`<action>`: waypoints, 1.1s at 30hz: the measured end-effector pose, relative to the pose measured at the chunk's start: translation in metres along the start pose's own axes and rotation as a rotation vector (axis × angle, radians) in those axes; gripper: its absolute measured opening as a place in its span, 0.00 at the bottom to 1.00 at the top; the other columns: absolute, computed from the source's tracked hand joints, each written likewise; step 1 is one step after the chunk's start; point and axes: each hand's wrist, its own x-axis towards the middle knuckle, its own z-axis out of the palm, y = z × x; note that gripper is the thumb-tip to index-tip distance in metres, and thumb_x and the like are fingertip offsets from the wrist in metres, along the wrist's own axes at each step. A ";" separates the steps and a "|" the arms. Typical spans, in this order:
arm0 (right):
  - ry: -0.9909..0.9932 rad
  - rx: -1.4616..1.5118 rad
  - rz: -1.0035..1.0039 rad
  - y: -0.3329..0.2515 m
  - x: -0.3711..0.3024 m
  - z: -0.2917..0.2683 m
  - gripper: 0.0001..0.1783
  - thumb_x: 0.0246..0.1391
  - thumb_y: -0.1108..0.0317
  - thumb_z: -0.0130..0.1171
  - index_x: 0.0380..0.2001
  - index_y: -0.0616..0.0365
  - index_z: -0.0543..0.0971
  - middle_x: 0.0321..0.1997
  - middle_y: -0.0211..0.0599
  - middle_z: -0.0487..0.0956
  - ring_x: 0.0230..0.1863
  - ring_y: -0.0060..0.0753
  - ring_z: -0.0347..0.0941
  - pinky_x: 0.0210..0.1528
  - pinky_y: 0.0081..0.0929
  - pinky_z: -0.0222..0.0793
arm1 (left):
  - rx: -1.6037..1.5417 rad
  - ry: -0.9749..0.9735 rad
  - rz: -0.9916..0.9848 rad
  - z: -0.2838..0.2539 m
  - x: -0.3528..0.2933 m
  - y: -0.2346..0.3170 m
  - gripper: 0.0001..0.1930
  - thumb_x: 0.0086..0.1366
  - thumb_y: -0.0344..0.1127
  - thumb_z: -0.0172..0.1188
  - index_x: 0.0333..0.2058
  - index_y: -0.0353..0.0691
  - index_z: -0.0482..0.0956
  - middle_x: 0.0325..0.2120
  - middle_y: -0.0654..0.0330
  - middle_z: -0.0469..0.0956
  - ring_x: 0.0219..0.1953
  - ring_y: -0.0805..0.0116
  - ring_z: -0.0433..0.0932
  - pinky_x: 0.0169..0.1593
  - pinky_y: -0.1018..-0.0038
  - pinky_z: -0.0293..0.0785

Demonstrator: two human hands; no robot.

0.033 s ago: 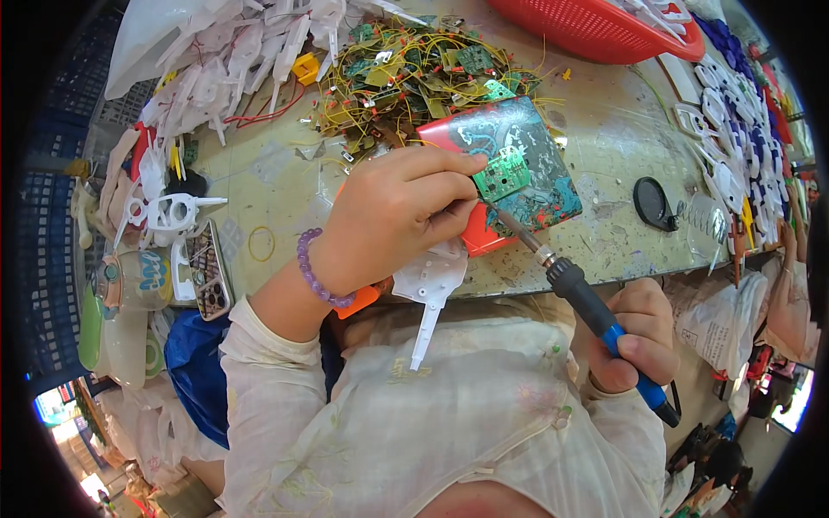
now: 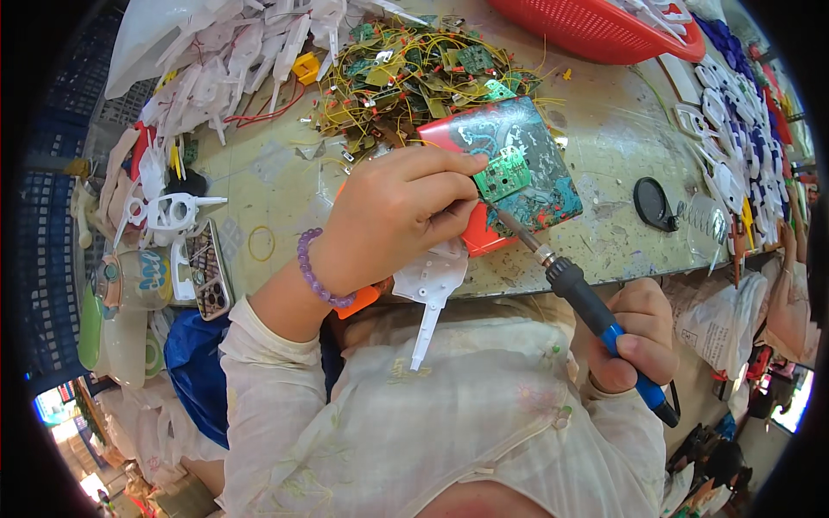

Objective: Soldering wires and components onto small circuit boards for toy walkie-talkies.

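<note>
Soldering iron [image 2: 589, 302] pointed at a green circuit board [image 2: 505, 175]

The right hand [image 2: 636, 339] wraps the iron, its length aimed at half past ten. The board lies at two o'clock from the nearer left hand [image 2: 406, 207], whose hold I cannot tell. Beneath: a red-and-dark slab [image 2: 548, 160], then a scuffed table [image 2: 604, 160]. Beyond, at eleven, a wiry pile [image 2: 419, 82]; at one, a red basket [image 2: 579, 26].

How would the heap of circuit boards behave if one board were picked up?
The heap of circuit boards would probably drag along in a tangle, because yellow wires loop across it. The boards look thin and flat, so each is likely stiff and light.
</note>
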 end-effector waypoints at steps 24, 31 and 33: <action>0.233 0.023 0.183 0.000 -0.001 0.011 0.19 0.61 0.53 0.48 0.33 0.60 0.63 0.14 0.32 0.65 0.11 0.25 0.57 0.12 0.23 0.52 | 0.010 0.007 0.013 -0.001 0.000 0.004 0.08 0.45 0.25 0.66 0.26 0.38 0.78 0.36 0.58 0.80 0.35 0.62 0.79 0.36 0.72 0.77; 0.349 -0.036 0.166 -0.003 -0.009 0.003 0.18 0.64 0.52 0.40 0.35 0.57 0.61 0.16 0.32 0.65 0.13 0.25 0.59 0.15 0.23 0.55 | 0.017 0.013 0.010 -0.001 -0.001 0.003 0.08 0.45 0.25 0.66 0.26 0.38 0.78 0.36 0.59 0.80 0.34 0.62 0.79 0.36 0.72 0.77; 0.341 -0.064 0.190 -0.002 -0.010 -0.002 0.18 0.64 0.52 0.40 0.34 0.57 0.61 0.16 0.32 0.65 0.13 0.25 0.59 0.15 0.23 0.56 | 0.016 0.014 0.018 -0.001 0.000 0.002 0.08 0.44 0.25 0.66 0.26 0.39 0.78 0.36 0.59 0.80 0.34 0.62 0.79 0.36 0.72 0.77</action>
